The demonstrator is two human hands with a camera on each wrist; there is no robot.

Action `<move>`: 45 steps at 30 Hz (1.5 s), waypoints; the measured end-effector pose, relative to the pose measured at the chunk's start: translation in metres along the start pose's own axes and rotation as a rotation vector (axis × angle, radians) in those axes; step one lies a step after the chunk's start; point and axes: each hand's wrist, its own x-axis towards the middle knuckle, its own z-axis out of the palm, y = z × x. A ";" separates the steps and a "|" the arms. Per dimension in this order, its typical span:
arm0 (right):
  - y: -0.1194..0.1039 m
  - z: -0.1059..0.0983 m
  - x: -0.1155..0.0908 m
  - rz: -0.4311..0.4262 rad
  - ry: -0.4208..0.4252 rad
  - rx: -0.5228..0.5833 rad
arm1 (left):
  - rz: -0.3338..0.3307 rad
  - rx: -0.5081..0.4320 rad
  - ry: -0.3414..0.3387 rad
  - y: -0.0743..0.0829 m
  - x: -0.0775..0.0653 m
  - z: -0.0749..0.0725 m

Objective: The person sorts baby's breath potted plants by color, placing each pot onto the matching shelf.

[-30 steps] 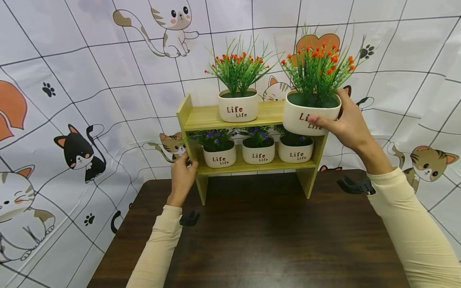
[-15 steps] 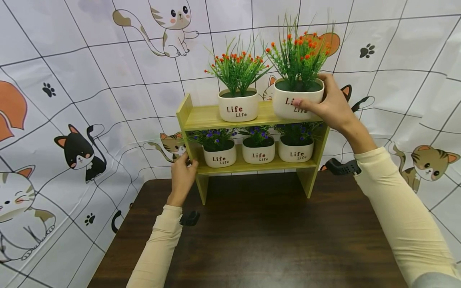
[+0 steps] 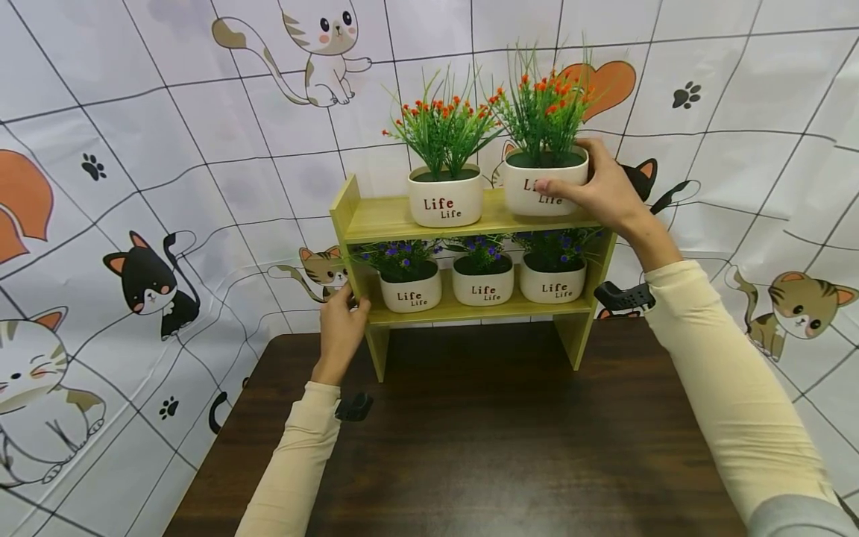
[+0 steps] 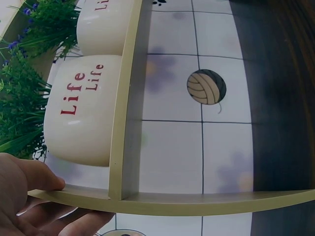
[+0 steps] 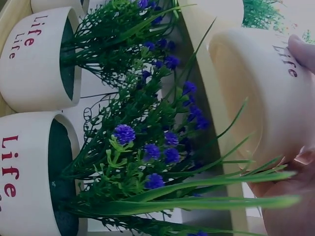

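My right hand [image 3: 607,190] grips a white oval flowerpot [image 3: 520,195] with red "Life" lettering, green grass and orange flowers. The thumb lies on the front, the fingers behind. This pot is over the right part of the shelf rack's upper board [image 3: 382,216]; the right wrist view shows its pale underside [image 5: 236,93] at the board's edge. To its left, a matching orange-flowered pot [image 3: 445,205] stands on the same board. With my left hand [image 3: 341,328] I hold the rack's left side panel [image 4: 162,207], thumb inside and fingers outside.
Several white pots with purple flowers, such as the middle one [image 3: 482,287], stand in a row on the lower board [image 3: 463,310]. The light wooden rack stands on a dark brown table [image 3: 483,432], against a wall covering [image 3: 235,194] printed with cats.
My right hand has carried the orange-flowered pot left and back, from in front of the rack's right end to over the upper board. The left hand stays at the side panel.
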 end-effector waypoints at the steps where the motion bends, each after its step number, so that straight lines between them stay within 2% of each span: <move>1: 0.001 0.001 0.001 0.005 -0.008 -0.006 | -0.003 0.002 -0.002 0.000 0.000 0.000; 5: 0.005 0.002 0.004 0.031 -0.049 -0.015 | -0.007 0.008 -0.005 0.001 -0.001 0.001; 12: 0.006 0.005 0.007 0.013 -0.076 -0.051 | 0.003 0.007 -0.008 0.002 -0.003 0.002; 20: 0.002 0.013 0.006 0.038 -0.059 0.054 | 0.005 0.002 0.005 0.001 -0.001 0.002; 36: -0.003 0.021 0.006 0.028 -0.077 -0.039 | 0.020 0.005 0.000 0.000 0.000 0.002; 40: -0.003 0.022 0.003 0.016 -0.058 -0.028 | 0.017 0.009 -0.003 0.000 -0.001 0.002; 45: -0.005 0.021 -0.005 -0.023 0.020 0.031 | 0.013 0.016 -0.010 0.000 -0.002 0.001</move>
